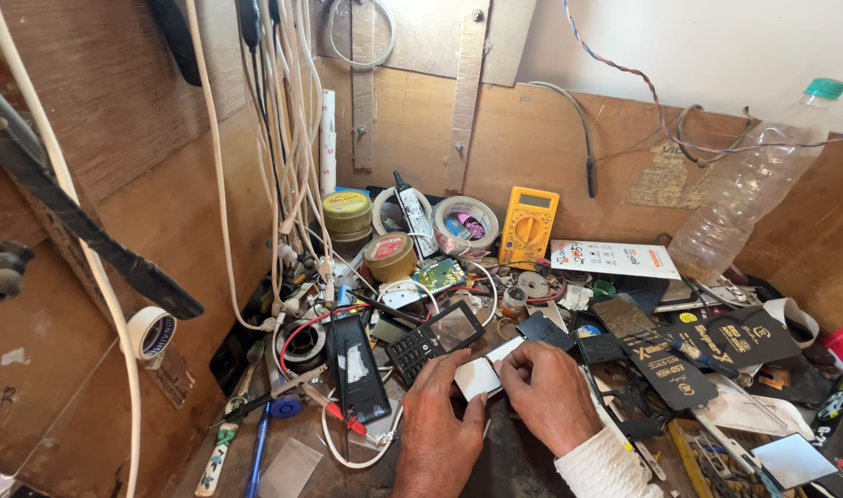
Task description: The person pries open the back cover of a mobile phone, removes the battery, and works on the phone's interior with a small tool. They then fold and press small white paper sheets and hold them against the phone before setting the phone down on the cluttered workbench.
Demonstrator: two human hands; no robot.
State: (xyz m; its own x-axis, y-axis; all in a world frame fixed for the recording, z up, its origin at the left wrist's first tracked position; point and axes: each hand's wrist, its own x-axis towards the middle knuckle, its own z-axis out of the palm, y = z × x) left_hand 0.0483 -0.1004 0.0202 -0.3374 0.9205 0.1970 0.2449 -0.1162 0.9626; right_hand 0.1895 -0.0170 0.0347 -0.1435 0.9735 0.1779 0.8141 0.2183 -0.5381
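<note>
My left hand [435,420] and my right hand [549,392] meet over the cluttered wooden bench, both pinching a small white flat piece [480,376] between their fingertips. Just beyond them lies a black keypad phone [434,339], tilted, its screen toward the right. A black phone back cover [359,367] with white patches lies to the left of my left hand. What the white piece is cannot be told.
A yellow multimeter [528,225] leans on the plywood back wall beside tape rolls [465,221] and round tins [390,255]. White cables [288,138] hang at the left. A clear plastic bottle [749,189] stands right, with black cards [675,364] and tools beneath.
</note>
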